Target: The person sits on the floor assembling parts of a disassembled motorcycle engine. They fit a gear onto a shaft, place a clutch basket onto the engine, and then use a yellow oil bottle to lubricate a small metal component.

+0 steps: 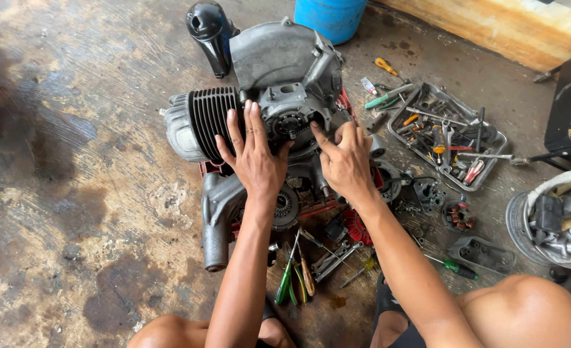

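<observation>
On a stained concrete floor (pixel 72 193), seen from above, a small grey engine (pixel 279 71) lies on its side between the person's knees and a blue drum (pixel 330 18) at the far edge. Its black finned cylinder (pixel 211 119) points left, and a round opening in the casing (pixel 293 124) faces up at the middle.

Left hand (pixel 256 161) lies flat against the casing, fingers spread and open, fingertips touching the fins just beside the round opening; it holds nothing and seems to steady the engine. Right hand (pixel 346 161) sits just right of the opening, fingers curled together and thumb pointing into it, apparently pinching or pressing a small part too hidden to name; whether the grip is clamped on anything cannot be told.

To do this well, a judgement only: keep the left palm pressing down so the engine does not roll, and work the right fingertips squarely into the opening without forcing.

Near the knees lie screwdrivers (pixel 295 277) and spanners (pixel 334 259). A metal tray of tools (pixel 495 145) sits to the right, with a bowl of parts (pixel 517 225) beyond it.
</observation>
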